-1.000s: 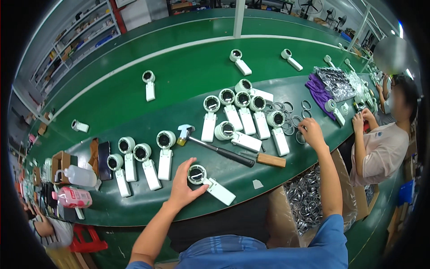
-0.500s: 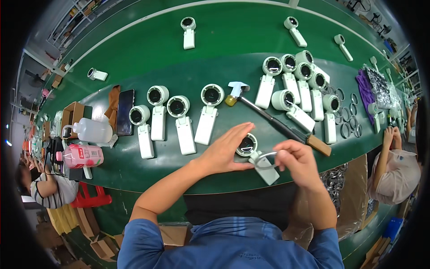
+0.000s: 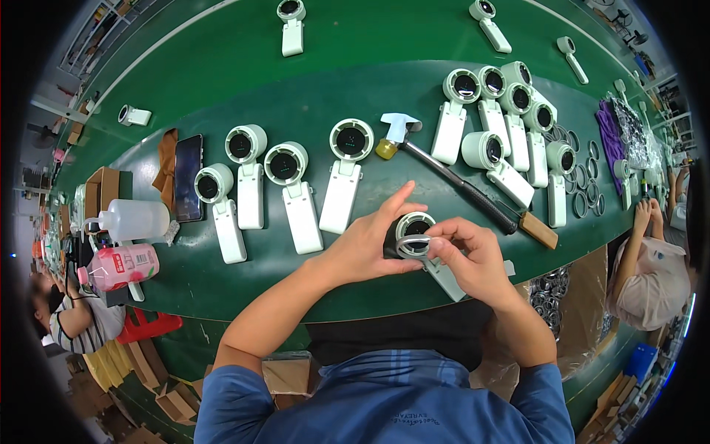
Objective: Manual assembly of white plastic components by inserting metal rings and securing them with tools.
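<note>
A pale green handheld fan lies in front of me near the table's front edge, its round head tilted away. My left hand wraps around the left side of that head, thumb below and fingers above. Between thumb and fingers, my right hand pinches a silvery metal ring over the lower part of the fan head; whether ring and head touch, I cannot tell. Four-fingered detail of the left grip is partly hidden behind the fan.
A hammer and a wood-handled tool lie beyond my hands. Several fans stand left and right. Loose rings sit at right. A phone, a clear bottle and a pink bottle are at left. Co-workers sit either side.
My right hand has brought the ring left and up, from above the fan's handle to its head. My left hand stays at the head. The view has shifted slightly.
</note>
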The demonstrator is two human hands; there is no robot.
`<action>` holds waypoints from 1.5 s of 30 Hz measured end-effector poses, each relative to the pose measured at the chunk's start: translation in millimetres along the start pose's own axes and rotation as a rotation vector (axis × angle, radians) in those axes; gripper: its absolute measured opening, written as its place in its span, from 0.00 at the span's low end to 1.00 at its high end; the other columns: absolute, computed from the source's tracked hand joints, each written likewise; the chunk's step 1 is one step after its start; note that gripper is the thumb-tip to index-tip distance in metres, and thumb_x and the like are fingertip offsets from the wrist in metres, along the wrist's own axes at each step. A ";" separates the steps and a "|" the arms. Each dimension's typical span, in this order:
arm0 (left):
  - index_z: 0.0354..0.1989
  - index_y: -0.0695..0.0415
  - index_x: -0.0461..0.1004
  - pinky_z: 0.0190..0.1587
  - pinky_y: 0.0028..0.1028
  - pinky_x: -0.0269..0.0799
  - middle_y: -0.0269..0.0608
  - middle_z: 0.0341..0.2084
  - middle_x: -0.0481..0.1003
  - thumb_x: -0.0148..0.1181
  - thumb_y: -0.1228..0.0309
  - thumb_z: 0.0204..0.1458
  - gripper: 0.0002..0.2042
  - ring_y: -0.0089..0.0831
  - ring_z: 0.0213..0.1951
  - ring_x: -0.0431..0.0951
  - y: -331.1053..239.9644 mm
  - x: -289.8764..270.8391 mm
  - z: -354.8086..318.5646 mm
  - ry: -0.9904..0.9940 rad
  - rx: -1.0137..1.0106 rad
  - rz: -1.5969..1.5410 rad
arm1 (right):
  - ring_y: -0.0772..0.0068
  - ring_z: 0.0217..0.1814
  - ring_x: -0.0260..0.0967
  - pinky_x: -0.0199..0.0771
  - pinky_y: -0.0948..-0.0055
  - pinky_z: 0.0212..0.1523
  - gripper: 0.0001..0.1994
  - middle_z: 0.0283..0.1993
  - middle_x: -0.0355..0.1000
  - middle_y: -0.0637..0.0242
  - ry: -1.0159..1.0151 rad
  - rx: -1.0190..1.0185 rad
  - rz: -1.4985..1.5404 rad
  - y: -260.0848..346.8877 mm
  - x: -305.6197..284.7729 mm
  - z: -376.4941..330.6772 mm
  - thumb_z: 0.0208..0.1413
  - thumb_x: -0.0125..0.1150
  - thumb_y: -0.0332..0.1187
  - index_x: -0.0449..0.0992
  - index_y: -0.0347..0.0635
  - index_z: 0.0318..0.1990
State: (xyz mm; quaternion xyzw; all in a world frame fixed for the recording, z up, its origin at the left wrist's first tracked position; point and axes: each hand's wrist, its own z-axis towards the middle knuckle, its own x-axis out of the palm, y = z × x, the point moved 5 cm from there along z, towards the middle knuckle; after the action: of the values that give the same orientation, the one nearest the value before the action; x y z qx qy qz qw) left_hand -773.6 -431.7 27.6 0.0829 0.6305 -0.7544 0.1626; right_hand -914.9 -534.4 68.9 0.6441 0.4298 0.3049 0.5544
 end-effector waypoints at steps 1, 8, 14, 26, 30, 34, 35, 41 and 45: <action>0.76 0.55 0.36 0.62 0.40 0.71 0.48 0.63 0.70 0.80 0.66 0.41 0.60 0.48 0.58 0.76 0.4 0.5 0.3 -0.006 0.007 0.002 | 0.84 0.36 0.73 0.72 0.81 0.35 0.08 0.35 0.77 0.70 -0.005 -0.001 0.002 -0.5 -0.1 0.2 0.66 0.60 0.29 0.78 0.33 0.47; 0.76 0.55 0.36 0.61 0.40 0.72 0.48 0.62 0.71 0.80 0.66 0.41 0.60 0.49 0.58 0.77 -0.9 0.1 -0.6 -0.019 0.007 0.006 | 0.85 0.36 0.72 0.71 0.82 0.35 0.09 0.35 0.77 0.70 -0.035 -0.020 0.026 -2.9 -2.6 -1.9 0.67 0.60 0.30 0.77 0.34 0.47; 0.76 0.55 0.33 0.62 0.40 0.72 0.49 0.62 0.72 0.79 0.67 0.43 0.60 0.48 0.58 0.77 -1.4 -0.1 0.5 -0.012 0.012 0.052 | 0.80 0.40 0.74 0.72 0.80 0.39 0.08 0.39 0.77 0.66 -0.027 0.033 0.015 -1.5 -5.5 -1.1 0.65 0.60 0.29 0.77 0.34 0.46; 0.74 0.60 0.41 0.54 0.44 0.75 0.51 0.53 0.78 0.72 0.69 0.50 0.49 0.54 0.52 0.80 -6.7 0.0 -5.8 -0.236 -0.097 -0.169 | 0.45 0.58 0.67 0.68 0.54 0.58 0.24 0.57 0.69 0.48 -0.136 -0.604 -0.794 27.7 47.4 42.0 0.59 0.60 0.41 0.70 0.35 0.59; 0.64 0.60 0.66 0.59 0.41 0.72 0.52 0.48 0.79 0.69 0.68 0.52 0.30 0.50 0.54 0.78 -55.2 -32.7 -28.2 0.119 -0.599 0.298 | 0.48 0.59 0.66 0.70 0.56 0.57 0.24 0.58 0.69 0.50 -0.104 -0.452 -1.025 19.2 50.9 38.6 0.59 0.60 0.44 0.71 0.36 0.57; 0.37 0.58 0.80 0.57 0.39 0.72 0.44 0.34 0.80 0.67 0.66 0.51 0.09 0.45 0.49 0.79 -129.6 -54.3 0.4 -0.199 0.154 0.537 | 0.57 0.59 0.68 0.69 0.64 0.58 0.21 0.57 0.69 0.55 0.257 -0.078 -1.125 22.0 58.6 47.4 0.60 0.60 0.40 0.72 0.36 0.56; 0.33 0.57 0.80 0.55 0.39 0.72 0.41 0.31 0.80 0.66 0.65 0.51 0.08 0.43 0.48 0.79 -128.7 -42.9 19.3 -0.264 0.464 0.531 | 0.57 0.59 0.68 0.69 0.64 0.58 0.21 0.57 0.69 0.55 0.270 -0.087 -1.124 15.9 61.6 51.2 0.60 0.60 0.40 0.72 0.36 0.56; 0.34 0.60 0.79 0.58 0.44 0.69 0.44 0.36 0.79 0.59 0.63 0.57 0.12 0.45 0.50 0.77 -33.0 17.7 65.7 0.222 0.124 0.441 | 0.57 0.56 0.68 0.68 0.63 0.56 0.19 0.55 0.70 0.55 0.116 -0.392 -1.115 -6.7 47.7 43.9 0.59 0.60 0.38 0.73 0.36 0.54; 0.38 0.59 0.79 0.60 0.43 0.68 0.45 0.39 0.78 0.61 0.61 0.54 0.13 0.46 0.49 0.76 -45.9 23.1 57.3 0.017 0.303 0.325 | 0.56 0.53 0.69 0.68 0.63 0.54 0.18 0.54 0.70 0.54 -0.067 -0.673 -1.130 -26.2 43.0 32.7 0.58 0.60 0.37 0.74 0.37 0.53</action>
State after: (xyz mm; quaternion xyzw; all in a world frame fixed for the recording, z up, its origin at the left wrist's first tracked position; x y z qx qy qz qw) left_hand -806.6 -484.0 73.3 0.2135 0.4894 -0.8038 0.2624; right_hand -873.0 -510.4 33.2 0.1196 0.5655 0.0645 0.8134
